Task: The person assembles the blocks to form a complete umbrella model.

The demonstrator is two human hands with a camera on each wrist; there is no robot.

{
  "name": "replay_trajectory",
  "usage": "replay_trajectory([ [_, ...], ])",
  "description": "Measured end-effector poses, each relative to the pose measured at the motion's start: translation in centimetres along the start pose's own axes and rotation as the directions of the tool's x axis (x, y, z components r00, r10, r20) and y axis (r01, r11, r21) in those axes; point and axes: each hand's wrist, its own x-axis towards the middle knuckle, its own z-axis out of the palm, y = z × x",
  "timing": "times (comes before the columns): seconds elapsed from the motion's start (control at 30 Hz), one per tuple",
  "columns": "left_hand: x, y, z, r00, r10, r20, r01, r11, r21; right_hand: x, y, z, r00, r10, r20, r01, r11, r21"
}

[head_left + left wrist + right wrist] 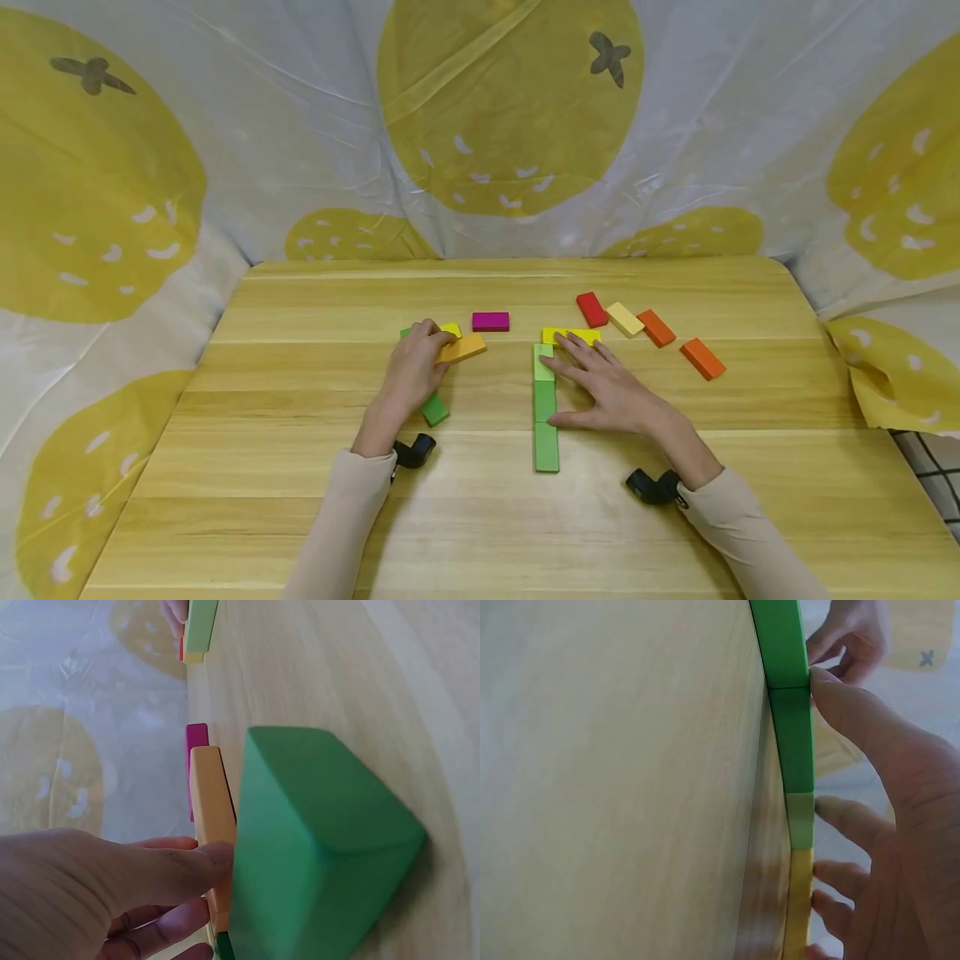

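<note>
My left hand (411,371) pinches an orange block (467,347) between thumb and fingers, left of the table's middle. A yellow block (452,330) shows just behind it. A green block (435,411) lies by the wrist, large in the left wrist view, and another green piece is mostly hidden by the hand. My right hand (611,392) is spread, fingertips on a line of blocks: a light green block (543,363), then a green block (544,402) and a nearer green block (547,447). Yellow pieces (551,336) extend rightward from its far end, partly under the fingers.
A purple block (491,322) lies flat between the hands, farther back. Toward the back right are a red block (592,309), a pale yellow block (625,319) and two orange-red blocks (703,359). A fruit-patterned cloth (510,167) hangs behind the wooden table (480,533).
</note>
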Motion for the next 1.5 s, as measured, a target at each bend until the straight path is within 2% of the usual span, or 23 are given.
replay_trajectory([
  [0.3, 0.3, 0.1, 0.3, 1.0, 0.008, 0.029, -0.009, 1.0, 0.012, -0.1, 0.1, 0.0, 1.0, -0.001, -0.002, 0.001, 1.0, 0.005],
  [0.53, 0.8, 0.6, 0.5, 0.997, 0.028, 0.077, -0.023, 0.998, -0.061, 0.0, 0.0, 0.1, 1.0, -0.013, -0.004, 0.013, 1.0, 0.017],
  [0.73, 2.0, 1.9, 0.7, 0.992, 0.043, 0.121, -0.032, 0.995, -0.091, 0.1, 0.0, 0.3, 1.0, -0.026, -0.014, 0.026, 1.0, 0.015],
  [0.9, 3.4, 2.9, 1.1, 0.991, 0.071, 0.113, -0.063, 0.995, -0.075, 0.0, -0.1, 0.1, 1.0, -0.025, -0.015, 0.026, 1.0, 0.018],
  [1.07, 4.4, 3.7, 1.7, 0.987, 0.08, 0.14, -0.071, 0.995, -0.064, 0.0, 0.0, 0.1, 1.0, -0.023, -0.015, 0.023, 1.0, 0.019],
  [1.3, 5.4, 3.9, 2.1, 0.984, 0.069, 0.161, -0.065, 0.997, -0.032, 0.1, 0.1, 0.3, 0.999, -0.029, -0.017, 0.029, 1.0, 0.012],
  [1.5, 6.0, 3.7, 2.3, 0.983, 0.091, 0.157, -0.086, 0.996, -0.039, 0.0, 0.2, 0.2, 1.0, -0.024, -0.012, 0.024, 1.0, 0.01],
])
